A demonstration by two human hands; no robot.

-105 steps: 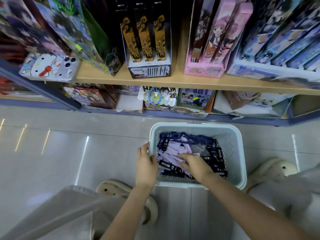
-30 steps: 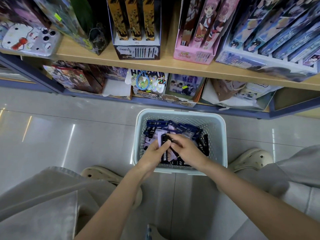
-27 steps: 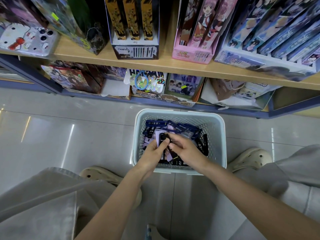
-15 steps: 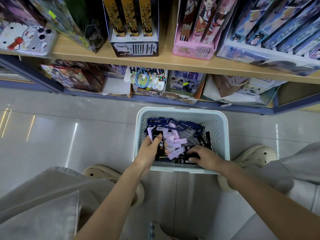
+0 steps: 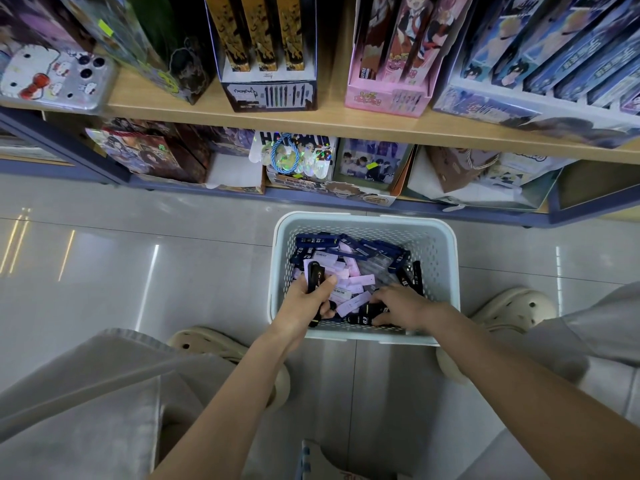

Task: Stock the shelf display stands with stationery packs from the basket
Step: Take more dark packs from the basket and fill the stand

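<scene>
- Stationery packs [image 5: 349, 271]: a loose heap of dark navy and pale lilac packs, lying crosswise over one another, covers the bottom of the basket [image 5: 437, 244].
- Held pack [image 5: 316, 277]: one dark pack stands nearly upright at the basket's left wall, its upper end clear of the heap (print on it too small to read).
- My left hand [image 5: 308, 303]: fingers and thumb closed around the lower part of the held pack, inside the basket at its near-left corner.
- My right hand [image 5: 403, 304]: palm down on the heap along the basket's near edge, fingers curled onto a dark pack [image 5: 363, 318] there; whether it is actually gripped, I cannot tell.
- Basket: pale, perforated plastic, resting on the glossy tiled floor [image 5: 138, 258] between my two cream clogs [image 5: 512, 303], just in front of the shelf unit.
- Lower shelf [image 5: 346, 195]: boxed goods and printed cards, directly beyond the basket's far edge.
- Upper shelf [image 5: 311, 119]: wooden board carrying the display stands, namely a black stand [image 5: 270, 95] with gold packs, a pink stand [image 5: 384, 95] to its right, and a blue stand [image 5: 519, 102] at the right end.
</scene>
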